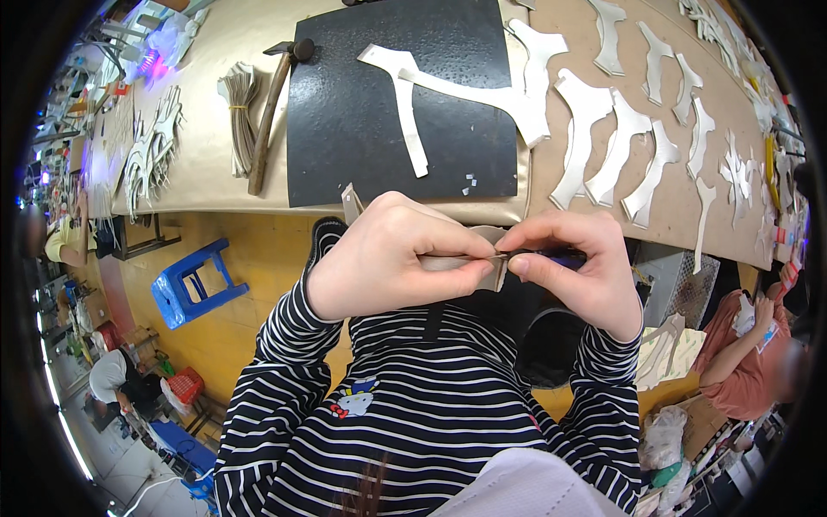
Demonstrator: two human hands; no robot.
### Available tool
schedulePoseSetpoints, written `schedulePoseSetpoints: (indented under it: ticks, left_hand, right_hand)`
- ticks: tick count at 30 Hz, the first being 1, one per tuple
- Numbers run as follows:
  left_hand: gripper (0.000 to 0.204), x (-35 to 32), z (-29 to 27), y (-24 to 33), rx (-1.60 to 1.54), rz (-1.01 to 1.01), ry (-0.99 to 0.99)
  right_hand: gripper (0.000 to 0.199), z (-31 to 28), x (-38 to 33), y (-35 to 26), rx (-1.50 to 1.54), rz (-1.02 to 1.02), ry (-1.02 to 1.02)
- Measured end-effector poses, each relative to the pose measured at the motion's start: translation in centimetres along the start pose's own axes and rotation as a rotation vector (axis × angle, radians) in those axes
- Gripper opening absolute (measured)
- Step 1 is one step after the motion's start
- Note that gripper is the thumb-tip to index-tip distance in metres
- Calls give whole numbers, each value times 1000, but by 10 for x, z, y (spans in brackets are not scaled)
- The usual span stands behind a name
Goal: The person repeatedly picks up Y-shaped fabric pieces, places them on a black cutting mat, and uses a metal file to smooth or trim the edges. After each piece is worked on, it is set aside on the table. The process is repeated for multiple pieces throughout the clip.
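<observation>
A yellow workshop floor (258,323) shows below a gold-tan tabletop (202,168) with a black mat (345,146) on it. In front of its near edge, above the lap, the left hand (392,250) pinches a pale shaped piece (444,263) between thumb and forefinger; the right hand (581,258) meets it at the other side, thumb and finger closed on what looks like a slim dark object (522,252), mostly hidden. The two hands nearly touch. As I judge it, the main risk is a slip: the piece has no support beneath it, so uneven pressure could crease it or drop it, and if the dark object is sharp, it could nick a fingertip. A passing sleeve might also sweep off the narrow white piece (705,207) whose lower end reaches over the tabletop's edge at the right. Counted, there is one hammer (274,112), one banded bundle of strips (242,121), one blue stool (200,283) and two long white pieces (405,108) on the mat, the second running past its right edge. The tiny white scraps (471,177) near the mat's front are a few, too small to count surely; the white cutouts (586,108) spread at the right overlap too much for a firm total.
</observation>
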State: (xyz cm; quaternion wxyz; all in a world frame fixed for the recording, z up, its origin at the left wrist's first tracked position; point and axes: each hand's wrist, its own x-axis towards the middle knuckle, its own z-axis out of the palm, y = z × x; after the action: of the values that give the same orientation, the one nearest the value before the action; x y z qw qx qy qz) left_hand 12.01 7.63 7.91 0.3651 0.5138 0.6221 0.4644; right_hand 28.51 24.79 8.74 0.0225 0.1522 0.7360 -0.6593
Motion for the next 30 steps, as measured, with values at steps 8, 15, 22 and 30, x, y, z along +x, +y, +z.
schedulePoseSetpoints:
  ticks: [8, 15, 22, 30]
  left_hand:
    - [25, 4, 9, -5, -583, -386, 393]
    - [25, 1, 19, -14, -583, -423, 384]
    - [19, 7, 38, -10, -753, -371, 492]
    - [18, 7, 73, -11, -517, -270, 614]
  right_hand:
    - [26, 2, 6, 21, 492, -138, 442]
    - [26, 14, 7, 32, 414, -111, 342]
    - [27, 41, 20, 36, 716, -166, 405]
    - [24, 75, 24, 39, 910, -234, 656]
